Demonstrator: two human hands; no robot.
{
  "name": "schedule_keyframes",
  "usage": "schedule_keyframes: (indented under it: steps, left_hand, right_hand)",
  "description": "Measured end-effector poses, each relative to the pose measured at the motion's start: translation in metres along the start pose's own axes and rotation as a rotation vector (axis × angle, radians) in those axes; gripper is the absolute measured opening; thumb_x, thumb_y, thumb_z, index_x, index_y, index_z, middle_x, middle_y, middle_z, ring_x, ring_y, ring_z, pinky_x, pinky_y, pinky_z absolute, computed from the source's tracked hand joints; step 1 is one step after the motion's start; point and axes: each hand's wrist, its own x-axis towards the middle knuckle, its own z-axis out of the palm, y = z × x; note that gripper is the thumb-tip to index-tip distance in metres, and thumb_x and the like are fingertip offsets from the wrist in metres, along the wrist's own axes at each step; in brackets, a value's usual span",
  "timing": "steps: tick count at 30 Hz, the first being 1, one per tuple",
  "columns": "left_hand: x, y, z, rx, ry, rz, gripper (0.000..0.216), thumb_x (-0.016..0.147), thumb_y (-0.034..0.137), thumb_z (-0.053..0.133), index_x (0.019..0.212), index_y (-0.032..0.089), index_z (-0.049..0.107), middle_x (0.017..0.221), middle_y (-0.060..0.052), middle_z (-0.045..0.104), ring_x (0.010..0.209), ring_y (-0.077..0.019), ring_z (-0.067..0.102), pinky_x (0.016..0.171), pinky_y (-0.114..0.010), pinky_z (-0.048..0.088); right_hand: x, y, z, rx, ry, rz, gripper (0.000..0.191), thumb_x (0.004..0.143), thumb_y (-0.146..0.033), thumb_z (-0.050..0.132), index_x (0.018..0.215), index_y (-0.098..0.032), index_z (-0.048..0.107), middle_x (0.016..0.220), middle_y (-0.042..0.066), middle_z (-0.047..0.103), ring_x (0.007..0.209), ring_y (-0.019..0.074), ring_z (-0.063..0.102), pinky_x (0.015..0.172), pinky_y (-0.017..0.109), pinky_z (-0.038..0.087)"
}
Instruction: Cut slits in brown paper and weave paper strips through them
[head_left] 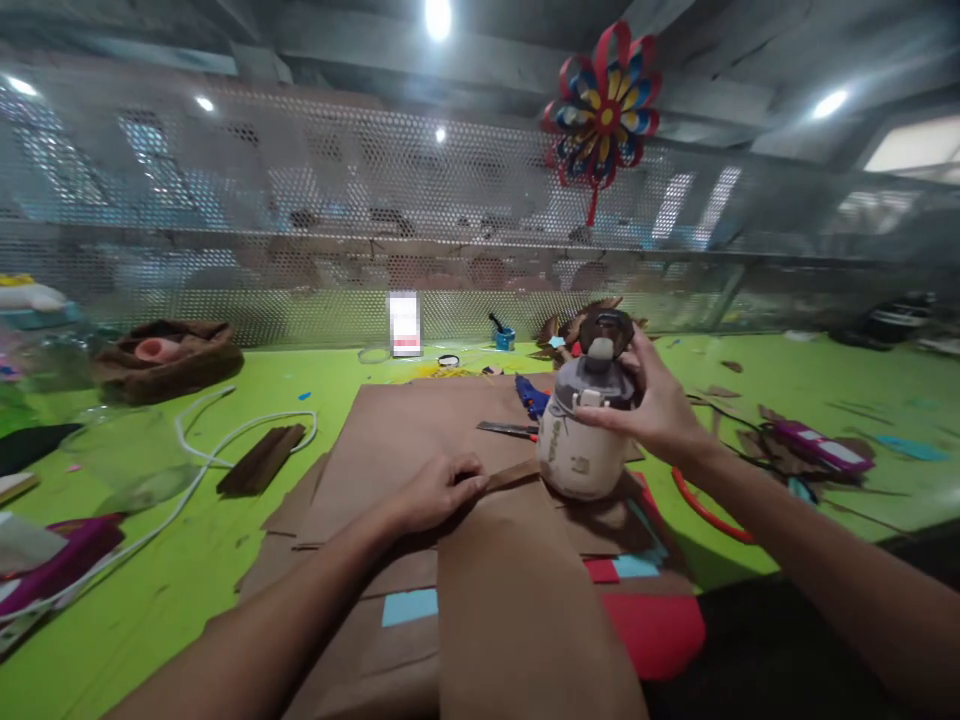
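My right hand (656,405) is wrapped round the top of a white water bottle (579,440) with a grey-brown lid. The bottle stands upright on brown paper sheets (420,440) in the middle of the green table. Curled on the brown paper just left of the bottle, my left hand (439,492) pinches the edge of a brown paper strip (517,600) that runs toward me. Red and light blue paper pieces (409,606) show under the brown sheets.
A blue glue gun (531,395) and a metal blade (508,430) lie behind the bottle. A white cable (225,440), a dark wooden piece (262,460) and a clear bag lie at left. A paper pinwheel (604,110) hangs on the mesh wall. Scraps litter the right side.
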Motion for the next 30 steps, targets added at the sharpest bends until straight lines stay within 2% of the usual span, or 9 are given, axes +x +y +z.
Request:
schedule_keyframes:
  steps: [3,5,10,14,16,19,24,28,30]
  left_hand:
    - [0.001,0.003,-0.003,-0.023,0.01,-0.024,0.038,0.09,0.043,0.038,0.068,0.015,0.05,0.067,0.002,0.046,0.066,-0.0115,0.043,0.063,-0.022,0.035]
    - [0.002,0.004,-0.003,-0.028,0.022,-0.033,0.038,0.09,0.044,0.038,0.068,0.015,0.05,0.068,0.002,0.047,0.066,-0.0117,0.044,0.063,-0.022,0.035]
    - [0.002,0.003,-0.003,0.022,0.019,-0.065,0.037,0.089,0.044,0.036,0.069,0.015,0.049,0.07,0.001,0.049,0.068,-0.0128,0.045,0.063,-0.024,0.036]
    - [0.001,0.002,-0.003,0.047,0.023,-0.066,0.036,0.09,0.043,0.036,0.071,0.016,0.049,0.072,0.0,0.051,0.07,-0.0137,0.046,0.066,-0.024,0.037]
    - [0.001,0.002,-0.003,0.042,0.025,-0.067,0.035,0.089,0.043,0.036,0.071,0.016,0.048,0.071,0.0,0.05,0.07,-0.0138,0.047,0.066,-0.024,0.037]
    - [0.002,0.002,-0.003,0.041,0.032,-0.073,0.035,0.089,0.043,0.036,0.068,0.016,0.046,0.069,0.001,0.048,0.068,-0.0134,0.045,0.064,-0.024,0.037]
    - [0.001,0.002,-0.002,0.044,0.038,-0.065,0.037,0.09,0.043,0.036,0.068,0.016,0.047,0.07,0.0,0.049,0.069,-0.0136,0.046,0.065,-0.024,0.037]
    - [0.0,0.002,-0.002,0.016,0.028,-0.08,0.039,0.091,0.047,0.036,0.069,0.016,0.048,0.071,0.0,0.05,0.07,-0.0138,0.046,0.066,-0.024,0.038]
    - [0.0,0.003,-0.003,-0.006,0.023,-0.101,0.04,0.091,0.048,0.035,0.07,0.016,0.048,0.071,0.001,0.05,0.07,-0.0135,0.046,0.067,-0.024,0.038]
  right_hand:
    - [-0.016,-0.001,0.003,-0.035,-0.008,-0.065,0.113,0.058,-0.046,0.079,0.147,-0.028,0.012,0.132,0.01,0.05,0.121,0.0301,0.048,0.103,0.048,0.037]
    - [-0.021,-0.001,0.004,-0.082,0.015,-0.065,0.112,0.06,-0.046,0.078,0.148,-0.027,0.01,0.137,0.012,0.044,0.126,0.0306,0.043,0.106,0.047,0.032]
    - [-0.033,0.012,0.013,0.013,0.09,0.055,0.115,0.057,-0.051,0.078,0.147,-0.023,0.012,0.145,0.013,0.033,0.133,0.0302,0.033,0.11,0.047,0.026]
    - [-0.042,0.029,0.024,0.241,0.083,0.168,0.106,0.061,-0.05,0.076,0.145,-0.022,0.018,0.14,0.013,0.042,0.126,0.0278,0.044,0.106,0.046,0.033]
    - [-0.042,0.034,0.027,0.263,0.04,0.196,0.102,0.06,-0.047,0.078,0.143,-0.023,0.023,0.135,0.012,0.048,0.123,0.0278,0.047,0.105,0.047,0.035]
    - [-0.038,0.036,0.027,0.257,-0.02,0.18,0.105,0.057,-0.042,0.081,0.143,-0.026,0.023,0.136,0.01,0.048,0.124,0.0277,0.046,0.105,0.046,0.035]
    - [-0.045,0.03,0.032,0.235,0.11,0.138,0.097,0.058,-0.041,0.08,0.139,-0.026,0.03,0.134,0.01,0.049,0.122,0.0295,0.047,0.104,0.048,0.037]
    - [-0.072,0.019,0.045,0.23,0.292,0.082,0.101,0.055,-0.039,0.082,0.138,-0.039,0.025,0.14,0.004,0.042,0.124,0.0316,0.044,0.104,0.052,0.038]
    - [-0.083,0.015,0.048,0.271,0.166,0.068,0.092,0.066,-0.044,0.074,0.137,-0.051,0.016,0.141,-0.003,0.039,0.122,0.0288,0.046,0.094,0.054,0.046]
